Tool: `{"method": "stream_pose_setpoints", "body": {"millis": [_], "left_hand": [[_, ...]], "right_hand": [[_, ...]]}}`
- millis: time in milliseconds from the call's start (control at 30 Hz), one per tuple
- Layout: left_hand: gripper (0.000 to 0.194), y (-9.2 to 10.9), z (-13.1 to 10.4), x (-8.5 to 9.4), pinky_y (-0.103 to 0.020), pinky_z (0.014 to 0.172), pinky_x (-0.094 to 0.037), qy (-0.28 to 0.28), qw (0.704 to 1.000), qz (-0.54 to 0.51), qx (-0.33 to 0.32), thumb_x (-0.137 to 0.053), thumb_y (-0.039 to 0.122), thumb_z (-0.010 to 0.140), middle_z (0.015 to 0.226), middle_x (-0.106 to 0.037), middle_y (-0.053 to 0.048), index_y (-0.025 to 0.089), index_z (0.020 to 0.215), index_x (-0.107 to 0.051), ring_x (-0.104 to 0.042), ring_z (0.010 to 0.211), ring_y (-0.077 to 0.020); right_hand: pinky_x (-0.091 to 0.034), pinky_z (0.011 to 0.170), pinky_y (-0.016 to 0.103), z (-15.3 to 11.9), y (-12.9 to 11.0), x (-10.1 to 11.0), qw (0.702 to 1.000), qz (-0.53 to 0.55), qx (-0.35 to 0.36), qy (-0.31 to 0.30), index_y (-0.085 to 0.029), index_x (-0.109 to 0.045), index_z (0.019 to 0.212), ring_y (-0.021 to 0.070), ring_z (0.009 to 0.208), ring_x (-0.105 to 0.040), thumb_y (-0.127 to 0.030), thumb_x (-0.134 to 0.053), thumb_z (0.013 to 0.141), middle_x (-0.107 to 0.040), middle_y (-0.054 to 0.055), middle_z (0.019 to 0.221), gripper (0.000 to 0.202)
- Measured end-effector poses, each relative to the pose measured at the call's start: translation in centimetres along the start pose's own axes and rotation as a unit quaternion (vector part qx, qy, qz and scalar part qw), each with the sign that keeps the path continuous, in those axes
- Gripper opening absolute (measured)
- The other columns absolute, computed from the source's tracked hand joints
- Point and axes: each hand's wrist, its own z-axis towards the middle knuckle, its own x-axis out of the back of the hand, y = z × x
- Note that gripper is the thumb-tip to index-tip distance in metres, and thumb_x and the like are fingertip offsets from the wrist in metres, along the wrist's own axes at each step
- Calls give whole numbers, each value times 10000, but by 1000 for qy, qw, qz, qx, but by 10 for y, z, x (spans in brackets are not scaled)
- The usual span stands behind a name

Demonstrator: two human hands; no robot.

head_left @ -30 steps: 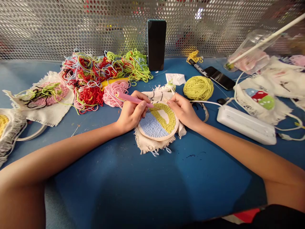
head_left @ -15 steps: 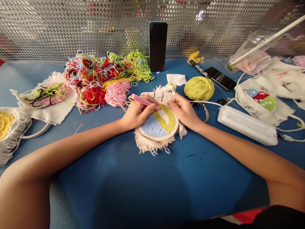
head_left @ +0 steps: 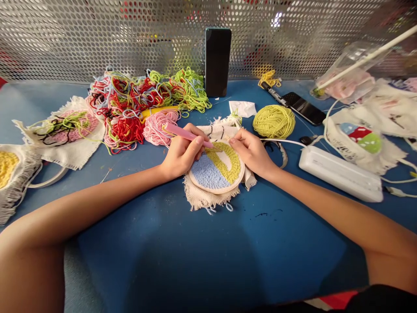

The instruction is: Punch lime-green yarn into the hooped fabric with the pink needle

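While pinching a pink punch needle [head_left: 186,135] between thumb and fingers, left hand [head_left: 180,153] closed, tip down on the yellow loops of a round embroidery hoop [head_left: 216,168] lying flat on the blue counter [head_left: 202,243] near its middle. Right hand [head_left: 251,151] curled over the hoop's far right rim, fingertips pressed on the frayed cloth [head_left: 204,198], holding nothing else. Just beyond: yellow-green yarn ball [head_left: 274,121], tangled yarn scraps [head_left: 143,102], upright black phone [head_left: 218,61], white box [head_left: 340,173] to the right.

Left hand [head_left: 180,153] grips a pink punch needle [head_left: 187,135] over the embroidery hoop [head_left: 216,168]; right hand [head_left: 251,151] steadies its rim
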Motion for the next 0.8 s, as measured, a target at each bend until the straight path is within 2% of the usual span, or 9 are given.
{"method": "stream_pose_setpoints", "body": {"millis": [133, 233, 333, 567, 700, 800], "left_hand": [[227, 0, 1, 0, -195, 453, -410, -22, 996, 78, -30, -413, 339, 907, 688, -563, -19, 165, 861, -552, -492, 503, -67], [196, 5, 4, -2, -220, 575, -467, -65, 982, 159, -83, -436, 268, 896, 804, -606, -62, 145, 862, -584, -560, 658, -99], [149, 10, 7, -3, -235, 632, -481, -104, 967, 211, -99, -470, 213, 876, 811, -620, -66, 129, 863, -593, -577, 711, -112], [153, 11, 9, -5, -238, 657, -497, -133, 960, 224, -101, -465, 199, 876, 833, -643, -73, 117, 856, -592, -599, 737, -115], [148, 7, 10, -8, -288, 736, -504, -177, 952, 231, -95, -470, 197, 873, 870, -663, -77, 137, 867, -605, -610, 810, -140], [142, 6, 11, -8, -283, 742, -500, -167, 961, 211, -68, -481, 201, 868, 874, -661, -71, 138, 873, -608, -604, 804, -131]], "right_hand": [[-231, 476, 267, -1, -2, 1, 1000, -1, 2, 1, -210, -386, 683, 93, 499, -324, -429, -479, 869, -333, -42, 561, 302], [-231, 469, 263, -2, -4, 1, 1000, -1, 15, 5, -208, -393, 686, 88, 495, -327, -412, -488, 869, -338, -43, 558, 290], [-221, 454, 260, -3, -5, 1, 1000, 3, 22, 5, -207, -393, 684, 85, 477, -322, -408, -494, 865, -337, -47, 542, 290], [-210, 449, 258, -3, -8, 1, 1000, 5, 24, 2, -204, -399, 682, 76, 457, -304, -395, -502, 862, -330, -53, 530, 282], [-210, 446, 255, -4, -8, 0, 1000, 13, 14, 0, -203, -405, 684, 77, 466, -309, -400, -506, 857, -339, -50, 535, 281], [-220, 444, 251, -3, -6, -1, 1000, 22, -10, -2, -202, -408, 680, 81, 475, -326, -400, -505, 854, -365, -45, 535, 281]]}}
